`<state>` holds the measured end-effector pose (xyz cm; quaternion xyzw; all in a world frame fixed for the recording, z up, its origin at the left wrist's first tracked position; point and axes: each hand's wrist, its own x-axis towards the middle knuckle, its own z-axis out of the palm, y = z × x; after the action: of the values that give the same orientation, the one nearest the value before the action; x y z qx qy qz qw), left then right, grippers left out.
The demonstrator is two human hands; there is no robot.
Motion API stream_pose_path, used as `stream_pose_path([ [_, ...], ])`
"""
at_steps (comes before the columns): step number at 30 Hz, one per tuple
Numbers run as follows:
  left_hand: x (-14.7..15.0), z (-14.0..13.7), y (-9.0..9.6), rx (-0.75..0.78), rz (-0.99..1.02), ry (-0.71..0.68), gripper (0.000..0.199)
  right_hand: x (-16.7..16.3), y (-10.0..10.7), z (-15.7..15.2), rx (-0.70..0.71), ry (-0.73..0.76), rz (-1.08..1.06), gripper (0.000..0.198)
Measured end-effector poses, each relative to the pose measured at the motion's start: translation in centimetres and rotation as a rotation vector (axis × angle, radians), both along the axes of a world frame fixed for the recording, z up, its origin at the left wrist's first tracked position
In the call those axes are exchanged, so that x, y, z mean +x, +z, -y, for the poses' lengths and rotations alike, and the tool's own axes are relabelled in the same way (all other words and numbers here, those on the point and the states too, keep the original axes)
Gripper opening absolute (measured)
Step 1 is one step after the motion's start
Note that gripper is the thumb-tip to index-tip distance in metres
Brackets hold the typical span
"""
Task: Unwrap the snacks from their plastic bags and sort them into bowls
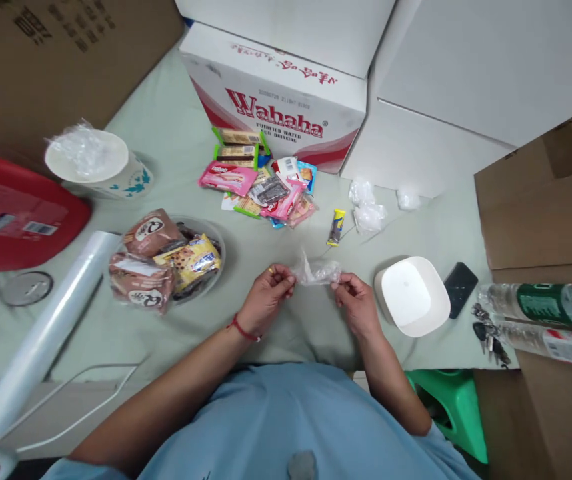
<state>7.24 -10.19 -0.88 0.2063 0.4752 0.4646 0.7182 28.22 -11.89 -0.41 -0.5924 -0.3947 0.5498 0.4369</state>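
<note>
Between my two hands stretches a crumpled piece of clear plastic (316, 271), perhaps a thin bag. My left hand (271, 297) pinches its left end, and my right hand (355, 300) pinches the right end. Just beyond lies a small yellow-wrapped snack bar (336, 228). A pile of wrapped snacks (271, 190) in pink, green and blue packets sits farther back. To the left stands a round clear bowl (222, 248) full of packaged snacks, brown and yellow packets on top. An open white square container (413, 297) stands right of my right hand.
Crumpled clear plastic bundles (369, 217) lie back right. A Wahaha carton (281, 110) stands at the rear. On the left are a paper cup (111, 170) stuffed with plastic, a red jug (21, 210) and a plastic film roll (46, 333). A phone (461, 290), keys (490, 337) and bottles (561, 307) are right.
</note>
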Motion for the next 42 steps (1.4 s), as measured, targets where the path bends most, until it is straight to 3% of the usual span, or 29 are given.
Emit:
stream_pose_path([
  [5, -0.6, -0.7, 1.3, -0.049, 0.129, -0.049, 0.048, 0.2, 0.4, 0.9, 0.091, 0.093, 0.097, 0.028],
  [8, -0.6, -1.0, 1.2, -0.071, 0.106, -0.101, 0.045, 0.7, 0.7, 1.4, 0.235, 0.116, 0.190, 0.020],
  [12, -0.8, -1.3, 1.0, 0.006, 0.051, 0.001, 0.037, 2.2, 1.1, 1.7, 0.436, 0.233, 0.303, 0.012],
  [15, -1.4, -1.4, 1.3, 0.064, 0.022, 0.019, 0.035, 3.6, 1.3, 1.6, 0.427, 0.334, 0.317, 0.021],
  [20, -1.4, -0.5, 2.0, 0.124, -0.049, -0.066, 0.033, 3.4, 2.0, 1.0, 0.317, 0.187, 0.317, 0.025],
  [22, -1.1, -0.1, 2.1, 0.154, -0.097, -0.101, 0.033, 2.2, 2.2, 0.6, 0.286, 0.289, 0.324, 0.038],
  [24, -0.8, 0.1, 2.2, 0.191, -0.165, -0.119, 0.032, 1.0, 2.1, 0.3, 0.280, 0.417, 0.351, 0.036],
  [27, -1.1, -0.2, 1.9, 0.221, -0.317, -0.054, 0.031, 0.1, 1.6, 0.0, 0.323, 0.429, 0.401, 0.015],
  [30, -2.1, -0.6, 1.2, 0.200, -0.403, 0.081, 0.031, 0.7, 1.3, 0.2, 0.355, 0.283, 0.367, 0.014],
  [33, -3.3, -0.7, 0.6, 0.171, -0.367, 0.170, 0.031, 2.1, 1.7, 0.6, 0.384, 0.194, 0.269, 0.013],
  [38, -3.4, -0.7, 0.2, 0.109, -0.300, 0.212, 0.035, 3.7, 2.5, 1.7, 0.524, 0.282, 0.267, 0.015],
  [42, -2.3, -0.9, 0.4, 0.054, -0.286, 0.271, 0.052, 3.2, 2.4, 2.5, 0.637, 0.356, 0.365, 0.022],
])
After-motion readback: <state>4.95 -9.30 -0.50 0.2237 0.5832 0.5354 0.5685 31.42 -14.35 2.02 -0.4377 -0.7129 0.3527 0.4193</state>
